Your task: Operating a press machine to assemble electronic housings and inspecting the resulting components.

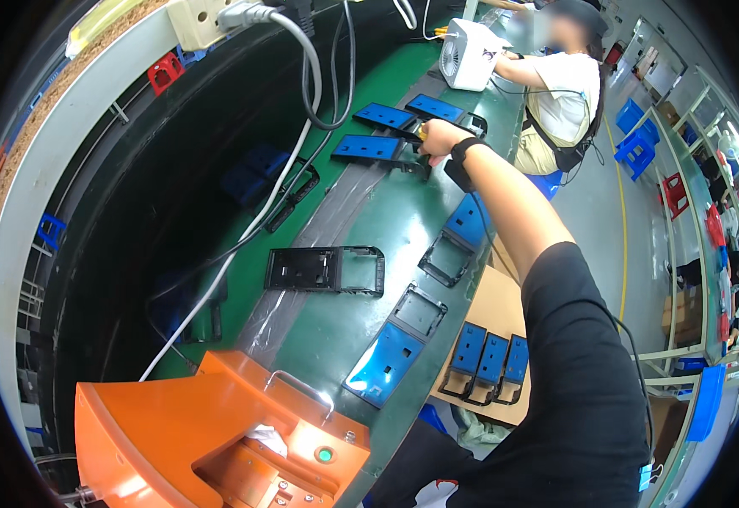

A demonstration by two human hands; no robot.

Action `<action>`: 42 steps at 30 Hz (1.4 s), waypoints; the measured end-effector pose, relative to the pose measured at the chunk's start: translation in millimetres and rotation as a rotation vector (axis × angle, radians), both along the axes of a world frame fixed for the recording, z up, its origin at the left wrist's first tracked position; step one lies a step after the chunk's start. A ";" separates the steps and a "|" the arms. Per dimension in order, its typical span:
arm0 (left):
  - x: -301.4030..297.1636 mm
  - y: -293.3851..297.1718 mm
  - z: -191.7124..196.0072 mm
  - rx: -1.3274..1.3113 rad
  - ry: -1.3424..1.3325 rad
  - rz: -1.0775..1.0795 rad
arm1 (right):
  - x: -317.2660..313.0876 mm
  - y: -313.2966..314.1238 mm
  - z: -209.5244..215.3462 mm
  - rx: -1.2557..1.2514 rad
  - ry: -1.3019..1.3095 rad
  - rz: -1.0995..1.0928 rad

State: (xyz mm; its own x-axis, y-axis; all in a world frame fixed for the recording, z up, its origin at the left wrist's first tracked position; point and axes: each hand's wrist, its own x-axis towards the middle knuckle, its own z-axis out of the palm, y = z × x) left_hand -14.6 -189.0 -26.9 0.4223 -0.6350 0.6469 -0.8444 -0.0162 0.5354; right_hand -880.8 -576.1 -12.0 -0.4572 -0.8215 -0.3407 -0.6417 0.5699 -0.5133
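Blue panels (369, 147), right hand (442, 140) beside them, grip too hidden to tell, left hand out of view

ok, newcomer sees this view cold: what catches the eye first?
Probably the bright orange machine at the lower left, with its green button. Next, the blue-and-black frames spread along the green worktop; the right hand is at a cluster of them near top centre.
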 end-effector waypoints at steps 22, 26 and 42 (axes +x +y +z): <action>193.8 51.7 -144.1 -0.278 0.222 -0.486 | 31.6 -121.8 18.7 -0.346 -0.007 -0.132; 236.4 72.9 -165.7 -0.282 0.348 -0.653 | -84.7 -35.5 41.7 -0.226 0.394 -0.280; 22.1 5.9 -8.5 0.006 0.109 -0.057 | -105.9 6.9 -32.6 0.054 0.597 -0.056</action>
State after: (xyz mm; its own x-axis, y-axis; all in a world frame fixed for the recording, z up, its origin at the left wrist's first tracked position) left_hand 7.6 -183.1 -35.4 0.4530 -0.6637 0.5952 -0.7807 0.0270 0.6243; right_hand -986.8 -569.2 -44.6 -0.6248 -0.7790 -0.0522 -0.7780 0.6269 -0.0423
